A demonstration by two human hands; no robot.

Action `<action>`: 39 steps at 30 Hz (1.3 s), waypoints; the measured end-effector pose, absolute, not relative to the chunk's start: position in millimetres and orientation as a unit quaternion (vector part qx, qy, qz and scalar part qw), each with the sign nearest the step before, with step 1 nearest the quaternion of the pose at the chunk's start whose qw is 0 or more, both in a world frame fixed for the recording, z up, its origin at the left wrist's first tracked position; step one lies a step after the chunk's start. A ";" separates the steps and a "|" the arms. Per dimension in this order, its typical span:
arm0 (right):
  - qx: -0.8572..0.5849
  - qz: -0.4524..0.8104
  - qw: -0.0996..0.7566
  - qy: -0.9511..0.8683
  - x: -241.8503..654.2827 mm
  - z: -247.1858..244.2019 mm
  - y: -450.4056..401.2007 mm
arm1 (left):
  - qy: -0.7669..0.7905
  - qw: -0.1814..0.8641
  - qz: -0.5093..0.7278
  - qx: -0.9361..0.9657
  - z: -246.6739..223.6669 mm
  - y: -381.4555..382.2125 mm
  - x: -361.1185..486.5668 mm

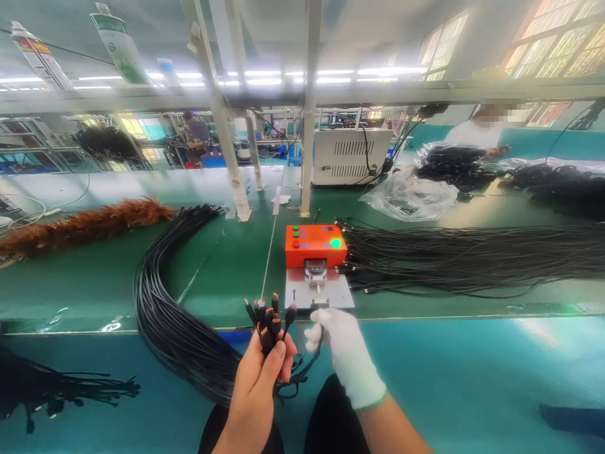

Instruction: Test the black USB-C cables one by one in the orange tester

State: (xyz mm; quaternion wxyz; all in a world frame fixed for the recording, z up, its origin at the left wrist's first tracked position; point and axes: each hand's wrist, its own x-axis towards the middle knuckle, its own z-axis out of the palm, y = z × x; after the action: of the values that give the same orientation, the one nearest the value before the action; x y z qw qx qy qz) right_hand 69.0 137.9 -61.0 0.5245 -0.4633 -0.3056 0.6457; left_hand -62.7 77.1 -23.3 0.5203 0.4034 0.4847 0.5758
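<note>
My bare left hand (259, 384) is closed round several black cable ends (270, 325) with orange-tipped connectors. From that grip a thick bundle of black cables (165, 321) curves left and up onto the green bench. My right hand (345, 353), in a white glove, has its fingers bent together round a black cable just below the metal plate (319, 299). On that plate is a small metal fixture (316, 271), joined to an orange box (314, 244) with a lit green light. What sits at the fixture's front edge is partly hidden by the gloved fingertips.
Many black cables (472, 258) lie across the right of the bench (227, 252). Metal posts (308, 113) rise behind the orange box. A white vented case (350, 157), plastic bag (411, 195) and a person (477, 129) are farther back. Reddish-brown material (85, 227) lies left.
</note>
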 end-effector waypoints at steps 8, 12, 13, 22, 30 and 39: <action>-0.452 0.642 0.533 -0.316 69.0 -60.5 140.1 | 0.486 0.541 0.599 0.337 -20.7 79.4 -60.1; -0.443 0.638 0.537 -0.329 68.6 -57.6 138.8 | 0.481 0.546 0.579 0.368 -21.3 81.2 -63.6; -0.446 0.637 0.533 -0.334 69.4 -56.9 138.5 | 0.477 0.547 0.573 0.381 -21.1 81.7 -64.2; -0.458 0.662 0.443 -0.394 92.8 -59.1 119.4 | 0.456 0.551 0.566 0.409 -17.6 82.2 -60.0; -0.492 0.580 0.490 -0.426 82.5 -49.0 111.0 | 0.462 0.548 0.571 0.400 -15.3 78.5 -60.3; -0.478 0.617 0.506 -0.366 74.8 -55.7 130.9 | 0.466 0.555 0.573 0.382 -16.3 79.6 -60.0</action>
State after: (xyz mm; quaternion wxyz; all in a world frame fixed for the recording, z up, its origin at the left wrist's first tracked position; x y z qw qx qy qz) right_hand 74.8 130.9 -55.7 0.5061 -0.4784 -0.3656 0.6175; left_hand -60.0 79.6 -16.3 0.5548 0.3823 0.4661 0.5734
